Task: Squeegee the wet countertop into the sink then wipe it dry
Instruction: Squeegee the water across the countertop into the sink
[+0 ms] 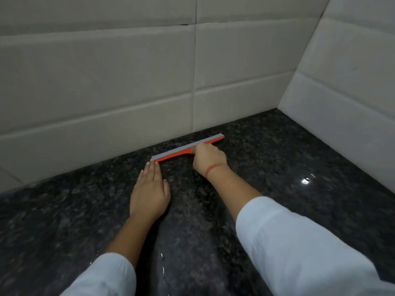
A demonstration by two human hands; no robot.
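Dim, flat indoor light; 1 bright glare spot on wet countertop [307,180], soft overall blur, wide-angle bending of wall tiles [96,82] at edges.

Orange squeegee [183,149], grey blade, lying along wall base on wet dark speckled countertop [277,163].

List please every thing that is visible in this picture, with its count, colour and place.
squeegee: one, orange with grey blade, on the countertop close to the back wall, blade along the wall
countertop: one, dark speckled stone, glossy and wet, fills the lower half
wall tiles: many, pale grey, behind and on the right, meeting in a corner
band: one, orange, around the right wrist
sleeves: two, light blue, on both forearms
left hand: one, flat on the countertop, fingertips near the blade's left end
right hand: one, gripping the squeegee handle
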